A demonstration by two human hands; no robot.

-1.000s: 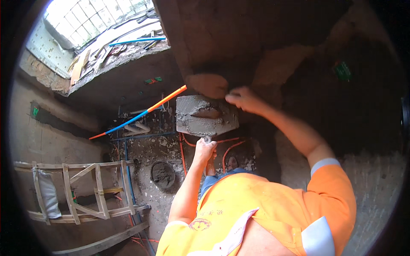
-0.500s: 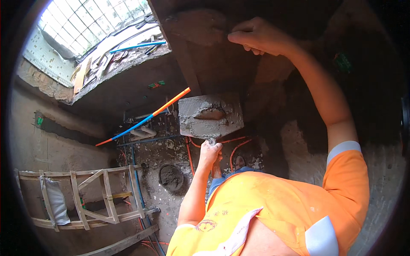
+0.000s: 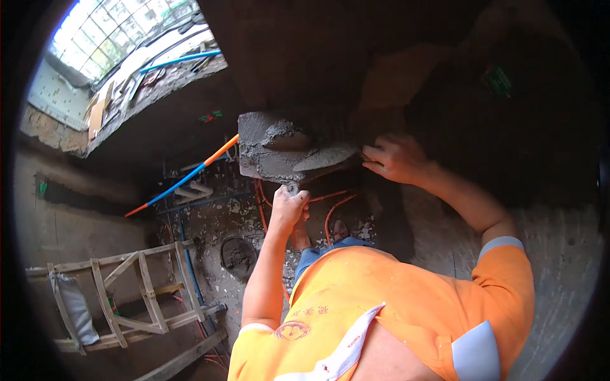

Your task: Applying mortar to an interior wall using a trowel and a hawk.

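My left hand point(image 3: 290, 204) is closed round the handle of a square plasterer's hawk point(image 3: 250, 130), held out in front of me. Wet grey mortar point(image 3: 270, 166) lies on the board in a thick layer, with a hollow near its middle. My right hand point(image 3: 399, 159) grips a trowel at the board's right side. The trowel's blade point(image 3: 327, 157) rests on or just over the mortar's right part; its handle is mostly hidden by my fingers. Ahead rises a dark, freshly coated wall point(image 3: 298, 57).
At lower left stands a wooden ladder-like frame point(image 3: 146, 292). A bucket of mortar point(image 3: 238, 255) is on the floor beside my legs. An orange and blue pipe point(image 3: 184, 180) slants across the left. Orange conduits point(image 3: 330, 219) run along the floor, and a barred window point(image 3: 121, 32) is at upper left.
My right hand has come down from high on the wall, bringing the trowel to the hawk. The hawk has shifted slightly left and up in view, as the whole scene moved left.
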